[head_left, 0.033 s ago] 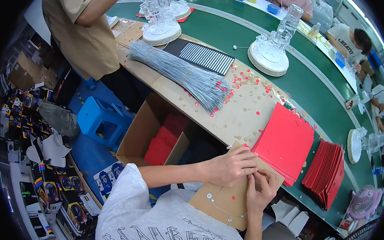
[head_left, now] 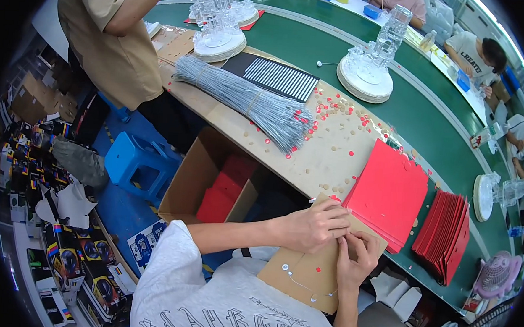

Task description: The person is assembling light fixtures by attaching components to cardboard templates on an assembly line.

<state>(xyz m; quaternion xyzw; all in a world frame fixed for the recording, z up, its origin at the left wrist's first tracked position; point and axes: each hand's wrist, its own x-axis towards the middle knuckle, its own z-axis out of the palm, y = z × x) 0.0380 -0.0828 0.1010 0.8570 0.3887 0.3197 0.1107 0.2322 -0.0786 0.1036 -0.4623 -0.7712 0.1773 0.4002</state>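
Note:
A brown cardboard sheet (head_left: 299, 265) leans between my body and the table edge. Two small white round buttons with a thin string, plus a small red square, show on its lower part. Over its upper part lies my left hand (head_left: 317, 227), fingers bent and pressed together. My right hand (head_left: 356, 262) is at the sheet's right side, thumb and forefinger pinched close to the left fingertips. Whatever small thing may be between the fingertips is hidden. Just beyond my hands lies a stack of red sheets (head_left: 388, 194).
Right of it stands a bundle of red folded pieces (head_left: 443, 237). A bundle of grey wires (head_left: 241, 100) and scattered discs lie on the table (head_left: 274, 164). Clear ornaments on round white bases (head_left: 366, 83) stand on the green belt (head_left: 304, 32). A coworker (head_left: 111, 49) stands left, by a blue stool (head_left: 140, 163).

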